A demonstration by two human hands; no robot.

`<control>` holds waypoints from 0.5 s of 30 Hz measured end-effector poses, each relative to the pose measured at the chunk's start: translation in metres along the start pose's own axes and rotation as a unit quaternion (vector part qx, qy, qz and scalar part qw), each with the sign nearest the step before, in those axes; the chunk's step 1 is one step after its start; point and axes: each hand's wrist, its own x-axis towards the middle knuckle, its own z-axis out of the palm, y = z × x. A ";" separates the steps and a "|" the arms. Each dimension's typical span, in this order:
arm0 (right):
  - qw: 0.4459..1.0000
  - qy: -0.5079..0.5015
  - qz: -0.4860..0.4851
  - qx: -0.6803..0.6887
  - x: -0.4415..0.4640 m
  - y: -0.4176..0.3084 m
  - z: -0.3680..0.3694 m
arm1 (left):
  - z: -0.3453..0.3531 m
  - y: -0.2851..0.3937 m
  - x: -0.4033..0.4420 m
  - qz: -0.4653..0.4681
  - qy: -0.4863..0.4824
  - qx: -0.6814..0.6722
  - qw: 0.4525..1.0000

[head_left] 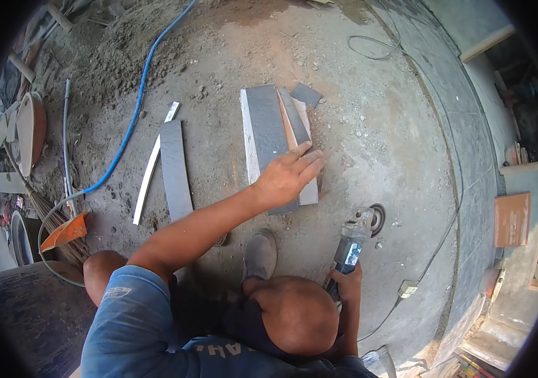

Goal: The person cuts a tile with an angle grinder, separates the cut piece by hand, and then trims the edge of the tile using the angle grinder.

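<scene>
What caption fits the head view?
Left hand resting on stacked dark tile pieces, right hand gripping an angle grinder, dusty floor around.

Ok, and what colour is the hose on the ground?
The hose is bright blue along its upper stretch; the head view shows it best.

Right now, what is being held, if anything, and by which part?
Angle grinder, gripped at the body's rear by the right hand; the left hand rests on tile pieces.
</scene>
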 end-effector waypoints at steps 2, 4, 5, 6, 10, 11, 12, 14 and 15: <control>1.000 -0.003 -0.011 0.009 0.003 0.001 0.003 | -0.048 -0.035 0.022 -0.073 0.096 -0.065 0.991; 1.000 -0.024 0.009 0.001 0.004 -0.002 0.006 | -0.092 -0.078 0.033 -0.283 0.214 -0.185 0.916; 1.000 -0.026 0.005 0.007 0.003 -0.004 0.008 | -0.109 -0.108 0.034 -0.278 0.312 -0.298 0.858; 1.000 -0.024 0.003 -0.001 0.003 -0.007 0.011 | -0.131 -0.129 0.027 -0.303 0.358 -0.324 0.822; 0.999 -0.026 -0.002 -0.045 0.000 -0.022 0.018 | -0.198 -0.171 -0.026 -0.330 0.451 -0.314 0.767; 0.999 -0.031 0.003 -0.025 0.001 -0.020 0.020 | -0.206 -0.173 -0.035 -0.330 0.455 -0.304 0.769; 0.999 -0.042 0.000 -0.027 -0.001 -0.021 0.021 | -0.213 -0.174 -0.045 -0.338 0.462 -0.250 0.781; 0.998 -0.025 -0.009 -0.059 -0.002 -0.030 0.024 | -0.221 -0.175 -0.069 -0.346 0.479 -0.180 0.786; 0.999 -0.024 -0.006 -0.047 -0.003 -0.031 0.026 | -0.216 -0.174 -0.081 -0.349 0.434 -0.062 0.828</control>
